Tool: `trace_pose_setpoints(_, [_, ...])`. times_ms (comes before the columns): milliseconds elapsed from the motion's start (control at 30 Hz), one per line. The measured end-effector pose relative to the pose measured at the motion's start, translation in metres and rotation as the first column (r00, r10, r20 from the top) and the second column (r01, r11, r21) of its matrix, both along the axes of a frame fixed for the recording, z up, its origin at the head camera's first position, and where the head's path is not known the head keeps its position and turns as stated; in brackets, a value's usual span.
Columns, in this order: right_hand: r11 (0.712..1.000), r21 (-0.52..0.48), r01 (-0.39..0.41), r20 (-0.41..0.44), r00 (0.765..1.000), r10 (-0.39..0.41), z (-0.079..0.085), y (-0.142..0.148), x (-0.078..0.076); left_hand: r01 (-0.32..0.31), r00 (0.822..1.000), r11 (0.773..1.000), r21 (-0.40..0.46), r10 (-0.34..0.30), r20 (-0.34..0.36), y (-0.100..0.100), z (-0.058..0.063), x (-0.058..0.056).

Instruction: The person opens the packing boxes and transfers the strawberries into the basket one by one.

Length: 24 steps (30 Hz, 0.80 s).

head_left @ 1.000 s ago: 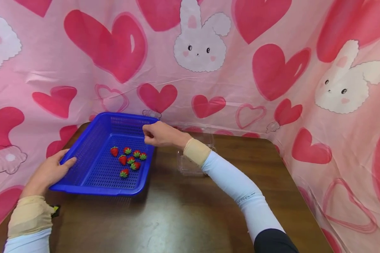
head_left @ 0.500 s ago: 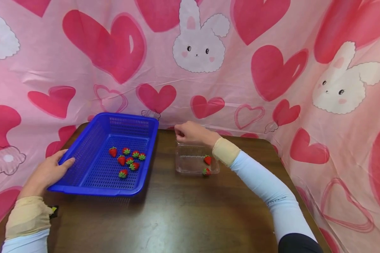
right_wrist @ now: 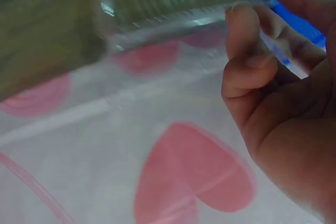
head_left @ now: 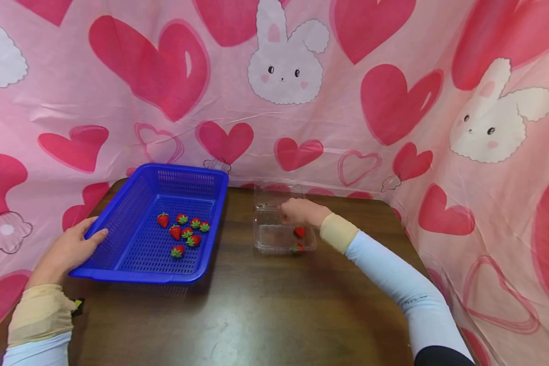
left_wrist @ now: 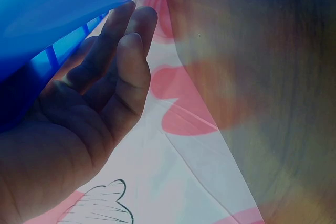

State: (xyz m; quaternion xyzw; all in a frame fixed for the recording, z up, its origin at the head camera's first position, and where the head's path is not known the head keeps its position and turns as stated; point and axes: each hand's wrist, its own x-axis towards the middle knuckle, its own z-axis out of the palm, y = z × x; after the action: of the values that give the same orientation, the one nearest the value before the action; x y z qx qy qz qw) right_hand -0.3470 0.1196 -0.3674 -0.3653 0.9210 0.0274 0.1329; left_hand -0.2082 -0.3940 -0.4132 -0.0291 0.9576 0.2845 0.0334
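Observation:
A blue perforated plastic basket stands at the left with several strawberries on its floor. My left hand grips its left rim, thumb over the edge; in the left wrist view the fingers curl beneath the rim. Right of the basket is a clear plastic clamshell box, lid raised at the back. Two strawberries lie in its right part. Over the box hangs my right hand, fingers curled. The right wrist view shows no fruit among the fingers, though part of the grasp is hidden.
The brown wooden table extends in front of both containers. A pink curtain with hearts and rabbits hangs close behind and at the sides. A small black and yellow object lies by the left wrist.
My right hand has moved rightward from above the basket's right edge to the clear box, then down over it. The left hand stays on the basket rim.

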Motion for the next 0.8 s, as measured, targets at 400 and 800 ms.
trace_pose_setpoints(400, [0.986,0.167,-0.001,-0.237,0.971,0.041,-0.044,0.015,0.01,-0.017,0.999,1.0,-0.002,0.017,0.028,0.002,0.002,0.002])
trace_pose_setpoints(800, [0.956,0.285,0.07,-0.424,0.904,0.06,-0.059,0.008,0.022,-0.013,1.0,1.0,-0.002,0.013,-0.004,0.001,-0.001,0.001])
